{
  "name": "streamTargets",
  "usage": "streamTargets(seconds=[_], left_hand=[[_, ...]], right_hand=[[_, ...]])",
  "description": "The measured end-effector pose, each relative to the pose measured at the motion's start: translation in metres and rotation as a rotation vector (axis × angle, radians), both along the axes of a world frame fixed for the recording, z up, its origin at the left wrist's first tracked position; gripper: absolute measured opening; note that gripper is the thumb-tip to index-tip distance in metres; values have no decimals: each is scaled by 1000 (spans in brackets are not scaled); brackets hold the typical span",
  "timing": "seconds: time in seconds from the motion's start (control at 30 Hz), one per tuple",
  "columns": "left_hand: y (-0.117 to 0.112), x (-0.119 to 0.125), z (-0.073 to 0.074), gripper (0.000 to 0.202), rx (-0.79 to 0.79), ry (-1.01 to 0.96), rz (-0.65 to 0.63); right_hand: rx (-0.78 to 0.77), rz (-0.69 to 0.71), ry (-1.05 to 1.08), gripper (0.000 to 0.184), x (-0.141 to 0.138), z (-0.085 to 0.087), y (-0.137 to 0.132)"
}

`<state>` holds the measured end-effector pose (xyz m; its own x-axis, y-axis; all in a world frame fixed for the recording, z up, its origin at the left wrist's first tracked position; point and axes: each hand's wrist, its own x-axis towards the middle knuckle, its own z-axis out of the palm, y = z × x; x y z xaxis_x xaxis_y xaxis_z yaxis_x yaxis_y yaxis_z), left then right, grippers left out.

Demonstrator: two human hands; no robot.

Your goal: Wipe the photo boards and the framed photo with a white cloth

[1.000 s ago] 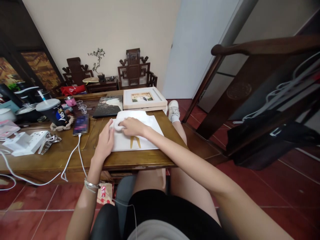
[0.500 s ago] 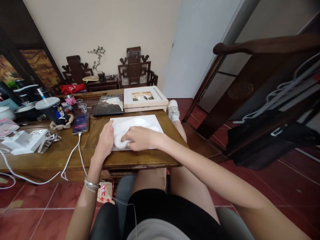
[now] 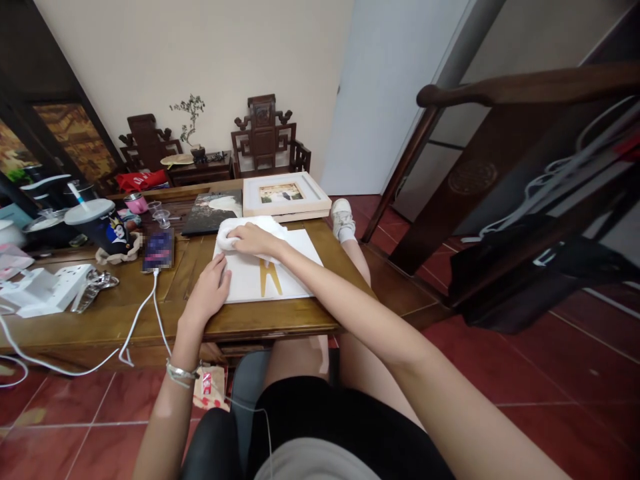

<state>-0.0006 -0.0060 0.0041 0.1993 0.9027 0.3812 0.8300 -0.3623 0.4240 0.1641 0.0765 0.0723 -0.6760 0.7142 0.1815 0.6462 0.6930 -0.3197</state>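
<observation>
White Panel on Table: Hand and Cloth Positions

Head view. The white panel (image 3: 303,290) lies flat on the table (image 3: 343,263), near the edge closest to the person. Two gold-coloured strips on its face spread apart toward the near edge; their upper ends are partly covered.

Right hand (image 3: 255,240): the arm crosses the panel from the right. The grip is closed on a bunched white cloth (image 3: 226,235), fingers curled into the folds. The cloth is at the far left part of the panel, with a portion extending right behind the hand.

Left hand (image 3: 207,290): placed at the panel's left edge, fingers extended, thumb slightly apart. The grip is wide and holds nothing. The fingertips point toward the cloth and sit just beside it; contact between them cannot be determined. A bracelet (image 3: 181,372) encircles the wrist.

Beyond the panel, a dark picture (image 3: 210,212) lies to the left of a light-framed photo (image 3: 285,195). Left of the panel, a phone (image 3: 159,250) is connected to a white cable (image 3: 143,313). Further left are a lidded cup (image 3: 95,223) with a straw and a white power strip (image 3: 73,283).
</observation>
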Motion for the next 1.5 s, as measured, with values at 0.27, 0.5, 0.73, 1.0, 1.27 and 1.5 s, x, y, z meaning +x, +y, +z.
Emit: streamTargets(seconds=[0.27,0.5,0.73,1.0,1.27,1.5], left_hand=[[0,0,-3,50,-26,7,4],[2,-1,-5,43,-4,-4,1],[3,-1,-7,40,12,-10,-2],[3,-1,-5,44,-15,-8,0],[3,-3,-6,40,-2,-9,-8],[3,-2,-6,39,10,-16,-10]], right_hand=[[-6,-169,11,42,68,-12,12],[28,-244,-23,36,121,-25,-23],[-44,-28,-129,23,136,-3,-110],[-144,-44,-156,25,138,9,-108],[9,-173,-67,37,113,-18,-19],[82,-156,-138,39,104,-28,-29]])
